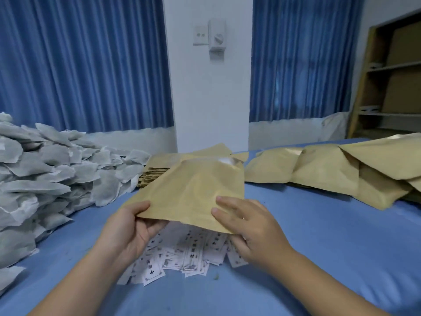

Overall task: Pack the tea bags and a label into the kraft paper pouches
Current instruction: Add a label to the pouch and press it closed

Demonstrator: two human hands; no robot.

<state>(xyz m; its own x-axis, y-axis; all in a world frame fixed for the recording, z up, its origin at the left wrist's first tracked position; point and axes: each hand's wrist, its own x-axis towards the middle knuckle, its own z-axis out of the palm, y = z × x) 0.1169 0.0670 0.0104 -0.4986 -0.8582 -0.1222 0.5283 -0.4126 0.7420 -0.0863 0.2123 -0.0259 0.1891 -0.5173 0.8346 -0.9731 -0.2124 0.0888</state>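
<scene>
In the centre of the frame we hold a flat tan kraft paper pouch [196, 190] between both hands, tilted up away from us. Our left hand [134, 226] pinches its lower left corner, thumb on top and fingers beneath. Our right hand [246, 226] clamps the lower right edge with fingers on top. Just below the pouch, a heap of white printed paper labels [182, 256] lies on the blue tablecloth [319, 247]. A pile of grey-white tea bags [45, 174] fills the left.
</scene>
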